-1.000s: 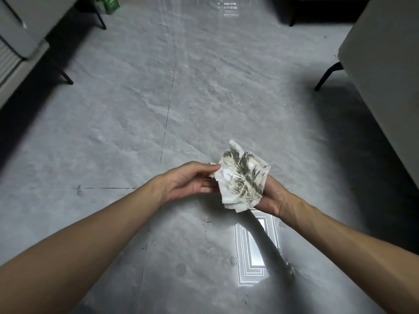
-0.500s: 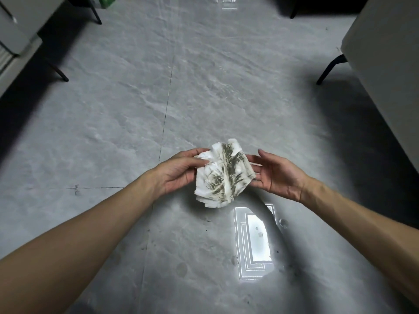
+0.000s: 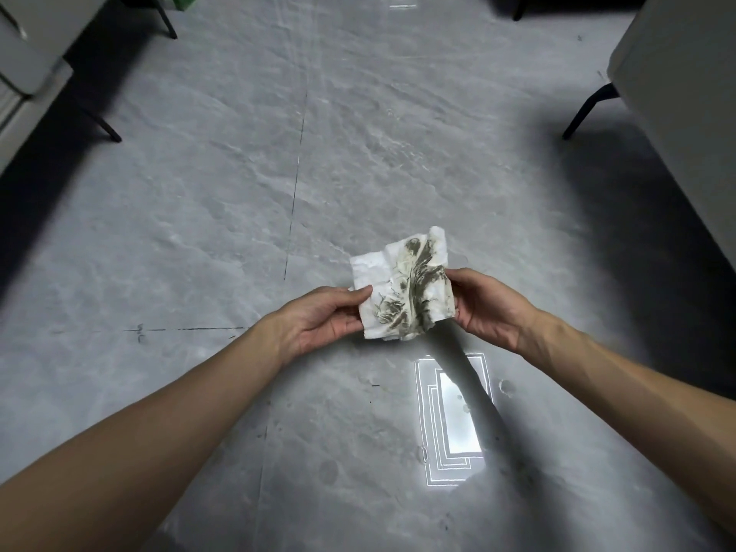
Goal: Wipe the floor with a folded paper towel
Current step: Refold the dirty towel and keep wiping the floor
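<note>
Grey marbled tile floor [image 3: 239, 233] below — my left hand [image 3: 318, 318] and right hand [image 3: 488, 308] each pinch one crumpled, dirt-stained white paper towel [image 3: 402, 288].

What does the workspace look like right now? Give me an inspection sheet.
Surface: grey tile floor, glossy, with a bright light reflection and small spots near it.
Job's things: paper towel, crumpled, dark smears on the side facing the camera, held above the floor.
Clutter: green item at the top edge, cut off.
Grippers: left hand pinches the towel's left edge; right hand pinches its right edge.
Cables: nothing seen.
Surroundings: pale furniture on dark legs at right, more at upper left.
</note>
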{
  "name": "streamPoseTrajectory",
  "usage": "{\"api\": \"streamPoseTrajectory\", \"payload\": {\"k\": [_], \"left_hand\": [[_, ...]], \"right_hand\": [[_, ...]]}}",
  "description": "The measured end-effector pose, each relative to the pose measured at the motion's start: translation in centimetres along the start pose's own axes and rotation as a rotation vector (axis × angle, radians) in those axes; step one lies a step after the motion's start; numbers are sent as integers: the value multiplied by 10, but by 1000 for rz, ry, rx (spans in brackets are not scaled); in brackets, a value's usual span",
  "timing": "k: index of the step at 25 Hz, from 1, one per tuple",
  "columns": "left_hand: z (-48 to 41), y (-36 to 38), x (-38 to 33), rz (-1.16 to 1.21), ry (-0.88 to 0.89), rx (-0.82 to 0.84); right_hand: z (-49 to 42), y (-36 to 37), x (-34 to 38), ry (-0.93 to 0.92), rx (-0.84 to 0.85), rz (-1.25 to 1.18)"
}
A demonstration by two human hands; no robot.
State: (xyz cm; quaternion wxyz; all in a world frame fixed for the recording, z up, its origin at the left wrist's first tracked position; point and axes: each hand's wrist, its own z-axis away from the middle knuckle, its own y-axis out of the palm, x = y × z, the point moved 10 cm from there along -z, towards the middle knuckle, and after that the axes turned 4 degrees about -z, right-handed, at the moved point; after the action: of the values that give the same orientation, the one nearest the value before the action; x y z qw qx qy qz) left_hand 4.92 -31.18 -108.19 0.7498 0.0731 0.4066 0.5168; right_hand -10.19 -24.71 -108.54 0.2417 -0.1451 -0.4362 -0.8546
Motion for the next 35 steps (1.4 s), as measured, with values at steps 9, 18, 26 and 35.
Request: {"api": "streamPoseTrajectory", "payload": {"k": [9,18,26,35], "left_hand": [[3,-7,-29,-426,149,-41],[4,-28,-27,-354,121,-78],[4,-10,-19,-389,59,69],[5,-24,-17,-397,20,119]], "right_hand": [[6,-11,-8,87,19,7],[5,-20,-8,150,-15,185],[-6,-18,-33,229,-42,311],[-10,-18,-50,282,-27,83]]}}
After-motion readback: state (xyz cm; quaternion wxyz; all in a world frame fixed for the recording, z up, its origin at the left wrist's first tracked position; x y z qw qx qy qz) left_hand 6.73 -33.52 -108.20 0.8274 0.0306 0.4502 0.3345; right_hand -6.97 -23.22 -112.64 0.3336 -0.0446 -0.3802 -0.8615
